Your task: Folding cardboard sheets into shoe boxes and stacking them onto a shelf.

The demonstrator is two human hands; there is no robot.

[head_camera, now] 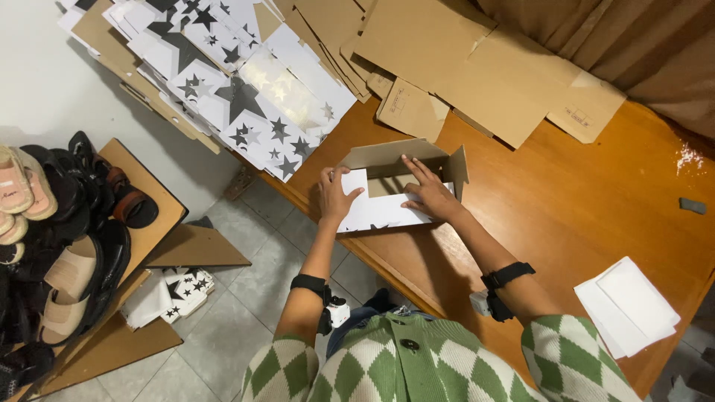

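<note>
Wooden table [566, 201], one half-folded box [395, 186] (white outside), two hands [335, 197] [430, 195], fingers flat on it, gripping nothing.

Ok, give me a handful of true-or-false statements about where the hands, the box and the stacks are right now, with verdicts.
1. Both hands rest on the half-folded box at the near edge of the wooden table. True: the left hand presses its white outer flap, the right hand lies across its open top.
2. The box is closed. False: its brown inside shows and the flaps stand up.
3. A stack of flat star-printed box blanks lies at the far left of the table. True.
4. The plain brown cardboard sheets lie on the floor. False: they lie at the back of the table.
5. The sandals are on the table. False: they sit on a separate low board to the left.
</note>
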